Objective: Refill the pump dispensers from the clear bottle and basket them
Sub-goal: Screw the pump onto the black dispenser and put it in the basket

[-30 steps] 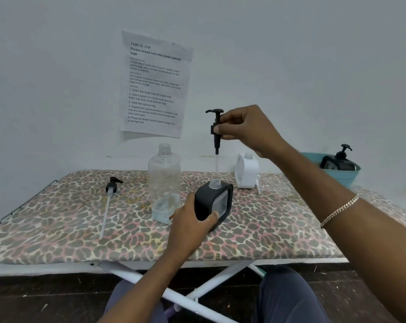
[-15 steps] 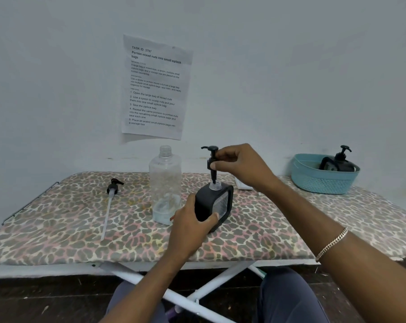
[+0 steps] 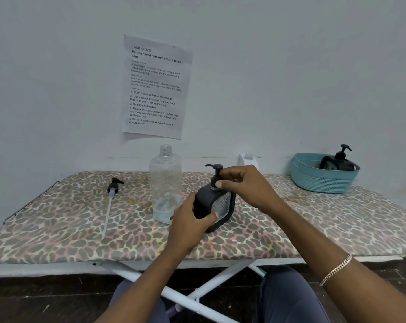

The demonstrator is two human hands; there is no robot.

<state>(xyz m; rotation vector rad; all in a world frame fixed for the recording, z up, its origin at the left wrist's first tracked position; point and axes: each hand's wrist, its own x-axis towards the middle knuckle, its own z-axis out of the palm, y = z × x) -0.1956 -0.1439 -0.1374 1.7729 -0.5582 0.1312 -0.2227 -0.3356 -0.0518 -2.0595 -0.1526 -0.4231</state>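
A black dispenser (image 3: 205, 207) with a clear ribbed front stands mid-table. My left hand (image 3: 189, 226) grips its lower left side. Its black pump head (image 3: 214, 173) sits in the neck, and my right hand (image 3: 242, 186) pinches the pump collar. Just left of it stands the clear bottle (image 3: 165, 180), uncapped, with a little pale liquid at the bottom. A white dispenser (image 3: 248, 160) shows partly behind my right hand. A teal basket (image 3: 323, 180) at the back right holds another black dispenser (image 3: 339, 160).
A loose black pump with a long white tube (image 3: 111, 199) lies on the left of the leopard-print board (image 3: 313, 224). A printed sheet (image 3: 155, 87) hangs on the wall behind. White crossed legs show under the board's front edge.
My right hand has lowered the pump from high above the dispenser down into its neck. My left hand has stayed on the dispenser body.
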